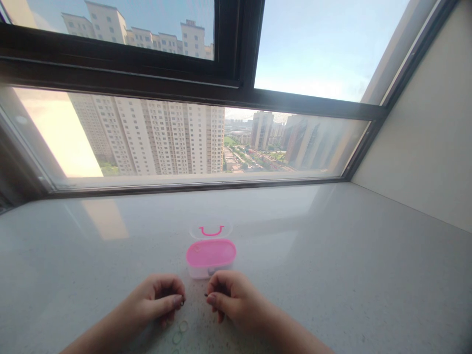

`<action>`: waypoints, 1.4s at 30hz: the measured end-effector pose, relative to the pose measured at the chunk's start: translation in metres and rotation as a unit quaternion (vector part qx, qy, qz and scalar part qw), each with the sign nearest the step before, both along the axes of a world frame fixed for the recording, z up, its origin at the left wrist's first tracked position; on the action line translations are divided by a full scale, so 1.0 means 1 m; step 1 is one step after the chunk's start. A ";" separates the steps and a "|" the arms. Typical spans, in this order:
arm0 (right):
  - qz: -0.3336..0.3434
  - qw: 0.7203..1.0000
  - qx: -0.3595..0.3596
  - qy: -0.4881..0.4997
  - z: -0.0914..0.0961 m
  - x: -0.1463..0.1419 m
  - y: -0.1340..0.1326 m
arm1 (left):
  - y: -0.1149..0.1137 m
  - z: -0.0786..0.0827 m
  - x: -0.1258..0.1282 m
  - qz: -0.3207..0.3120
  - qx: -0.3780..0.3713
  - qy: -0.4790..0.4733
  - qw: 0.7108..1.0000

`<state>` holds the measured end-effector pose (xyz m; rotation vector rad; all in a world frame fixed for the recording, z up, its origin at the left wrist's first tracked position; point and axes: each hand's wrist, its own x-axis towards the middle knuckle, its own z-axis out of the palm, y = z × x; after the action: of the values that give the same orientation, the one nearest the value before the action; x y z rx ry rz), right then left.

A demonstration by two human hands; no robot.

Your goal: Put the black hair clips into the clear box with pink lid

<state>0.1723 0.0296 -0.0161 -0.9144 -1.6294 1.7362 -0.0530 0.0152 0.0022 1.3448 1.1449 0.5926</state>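
Loose pale rings (180,331) lie nearer than the fingers. Left hand (162,299) and right hand (230,297) each pinch a small dark bit (182,303), handling apparently unfinished; beyond the fingertips sits the pink-topped box (198,272), opened, its clear lid (211,234) behind.

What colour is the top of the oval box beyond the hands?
Pink: the oval box's top shows in the head view.

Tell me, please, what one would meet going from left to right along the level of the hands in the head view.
Left hand → small dark bit it holds → second dark bit → right hand, which holds that one.
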 end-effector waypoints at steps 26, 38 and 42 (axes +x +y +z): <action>-0.006 1.000 0.014 -0.024 -0.006 -0.001 0.001 | 0.000 0.001 0.002 0.011 0.002 0.004 1.000; -0.002 0.999 0.024 -0.026 -0.007 0.000 0.001 | -0.001 0.003 0.002 0.005 0.004 0.012 1.000; 0.000 1.000 0.015 -0.021 -0.003 0.000 0.001 | -0.001 0.003 0.002 0.005 0.001 0.007 1.000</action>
<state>0.1718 0.0302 -0.0194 -0.9427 -1.6770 1.6987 -0.0506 0.0146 0.0052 1.3488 1.1631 0.5925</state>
